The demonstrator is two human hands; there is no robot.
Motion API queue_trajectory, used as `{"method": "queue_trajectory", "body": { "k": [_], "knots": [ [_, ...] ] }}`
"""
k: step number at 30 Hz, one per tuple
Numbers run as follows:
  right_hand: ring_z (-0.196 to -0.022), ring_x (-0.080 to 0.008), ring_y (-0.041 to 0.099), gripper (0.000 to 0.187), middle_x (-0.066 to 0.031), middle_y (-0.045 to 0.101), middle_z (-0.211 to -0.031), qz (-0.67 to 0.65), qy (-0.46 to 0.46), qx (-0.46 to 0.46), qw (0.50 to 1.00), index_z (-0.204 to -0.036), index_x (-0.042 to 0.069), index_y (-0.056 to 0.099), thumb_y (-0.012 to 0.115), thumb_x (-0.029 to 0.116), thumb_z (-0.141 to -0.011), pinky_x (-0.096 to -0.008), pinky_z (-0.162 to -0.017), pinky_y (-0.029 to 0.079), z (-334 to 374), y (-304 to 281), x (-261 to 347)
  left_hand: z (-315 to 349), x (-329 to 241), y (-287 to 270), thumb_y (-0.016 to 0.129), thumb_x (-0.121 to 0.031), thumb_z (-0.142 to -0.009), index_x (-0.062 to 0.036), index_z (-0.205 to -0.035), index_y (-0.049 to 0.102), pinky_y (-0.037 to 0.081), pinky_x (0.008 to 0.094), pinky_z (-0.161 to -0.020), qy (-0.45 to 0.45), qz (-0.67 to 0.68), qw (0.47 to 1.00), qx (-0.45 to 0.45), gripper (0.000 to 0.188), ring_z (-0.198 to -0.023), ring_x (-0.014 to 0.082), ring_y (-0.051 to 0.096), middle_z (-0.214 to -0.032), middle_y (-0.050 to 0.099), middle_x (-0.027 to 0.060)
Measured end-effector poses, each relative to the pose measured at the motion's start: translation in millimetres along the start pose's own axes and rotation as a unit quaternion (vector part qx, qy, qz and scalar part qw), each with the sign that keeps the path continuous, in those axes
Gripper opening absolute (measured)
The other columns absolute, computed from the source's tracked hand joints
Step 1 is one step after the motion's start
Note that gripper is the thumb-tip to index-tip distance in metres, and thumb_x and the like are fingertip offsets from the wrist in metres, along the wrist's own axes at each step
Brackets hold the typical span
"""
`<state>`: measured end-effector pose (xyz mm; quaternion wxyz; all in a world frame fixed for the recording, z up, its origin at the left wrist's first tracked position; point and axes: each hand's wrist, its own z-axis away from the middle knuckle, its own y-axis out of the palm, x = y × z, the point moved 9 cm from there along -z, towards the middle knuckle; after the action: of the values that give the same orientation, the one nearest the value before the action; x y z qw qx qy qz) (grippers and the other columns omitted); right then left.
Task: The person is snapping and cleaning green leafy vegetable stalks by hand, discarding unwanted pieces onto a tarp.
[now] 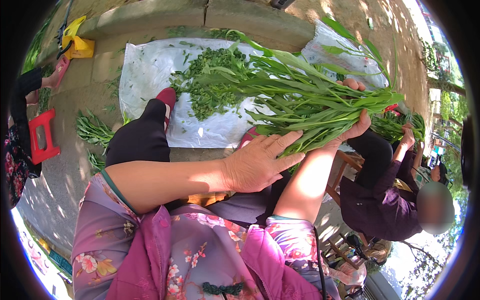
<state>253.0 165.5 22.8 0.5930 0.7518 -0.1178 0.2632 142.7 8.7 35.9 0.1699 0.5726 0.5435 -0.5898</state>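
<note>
A large bunch of long-leaved greens (300,97), like water spinach, is held above a white sheet with its leaf tips toward the far left. My right hand (356,126) is wrapped round the bunch, and fingertips show on its far side. My left hand (257,161) reaches across from the left, fingers stretched out and lying against the near leaves. Its palm side is hidden. Below, a pile of loose short green leaves (205,102) is spread on the white plastic sheet (150,125).
More greens (94,131) lie on the ground at left, near a red stool (44,136) and a seated person's legs. A yellow bag (79,46) stands far left. On the right, a person in purple (377,205) handles greens (395,127). A kerb (255,24) runs behind the sheet.
</note>
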Motion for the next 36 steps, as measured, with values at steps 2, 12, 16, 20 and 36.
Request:
{"method": "queue_trajectory", "body": {
  "k": [2, 12, 16, 20, 36],
  "knots": [
    [-0.105, -0.0287, 0.052, 0.046, -0.0094, 0.051, -0.112, 0.001, -0.003, -0.029, 1.000, -0.116, 0.007, 0.046, 0.058, 0.028, -0.078, -0.0471, -0.094, 0.043, 0.7, -7.5, 1.6, 0.7, -3.3, 2.3, 0.070, -0.013, -0.070, -0.0079, -0.125, 0.048, 0.041, 0.0454, -0.091, 0.016, -0.012, 1.000, -0.002, 0.060, -0.114, 0.0380, 0.045, -0.139, 0.029, 0.0243],
    [-0.104, -0.0294, 0.050, 0.047, -0.0093, 0.052, -0.110, -0.073, 0.015, 0.002, 0.997, -0.118, 0.007, 0.047, 0.056, 0.031, -0.079, -0.0498, -0.093, 0.041, -0.7, -10.8, 1.8, 3.9, -2.6, 14.9, 0.072, -0.011, -0.069, -0.0077, -0.125, 0.047, 0.040, 0.0424, -0.094, 0.022, -0.034, 0.999, 0.002, 0.062, -0.116, 0.0388, 0.045, -0.141, 0.027, 0.0239],
    [-0.100, -0.0270, 0.047, 0.045, -0.0066, 0.052, -0.105, -0.074, 0.011, 0.007, 0.997, -0.116, 0.008, 0.048, 0.057, 0.031, -0.079, -0.0472, -0.090, 0.041, -1.2, -11.0, 3.5, 1.5, -2.9, 8.8, 0.072, -0.013, -0.070, -0.0104, -0.125, 0.048, 0.038, 0.0452, -0.096, 0.023, -0.003, 1.000, 0.015, 0.060, -0.117, 0.0387, 0.044, -0.141, 0.027, 0.0222],
    [-0.104, -0.0286, 0.047, 0.045, -0.0047, 0.051, -0.104, -0.055, 0.013, 0.012, 0.998, -0.115, 0.008, 0.046, 0.061, 0.026, -0.077, -0.0480, -0.095, 0.039, -1.6, -8.2, 7.2, 4.6, -2.2, 3.1, 0.074, -0.017, -0.070, -0.0146, -0.126, 0.048, 0.037, 0.0470, -0.096, 0.024, 0.024, 0.999, 0.032, 0.061, -0.116, 0.0387, 0.044, -0.141, 0.028, 0.0203],
    [-0.091, -0.0219, 0.043, 0.048, -0.0069, 0.048, -0.098, -0.037, 0.033, 0.033, 0.998, -0.114, 0.005, 0.046, 0.060, 0.029, -0.075, -0.0396, -0.084, 0.041, -4.9, 8.1, -8.2, -7.9, 24.5, -46.0, 0.072, -0.032, -0.070, -0.0015, -0.133, 0.032, 0.026, 0.0503, -0.101, -0.041, -0.028, 0.984, -0.170, 0.081, -0.120, 0.0419, 0.033, -0.131, 0.034, 0.0212]
  ]
}}
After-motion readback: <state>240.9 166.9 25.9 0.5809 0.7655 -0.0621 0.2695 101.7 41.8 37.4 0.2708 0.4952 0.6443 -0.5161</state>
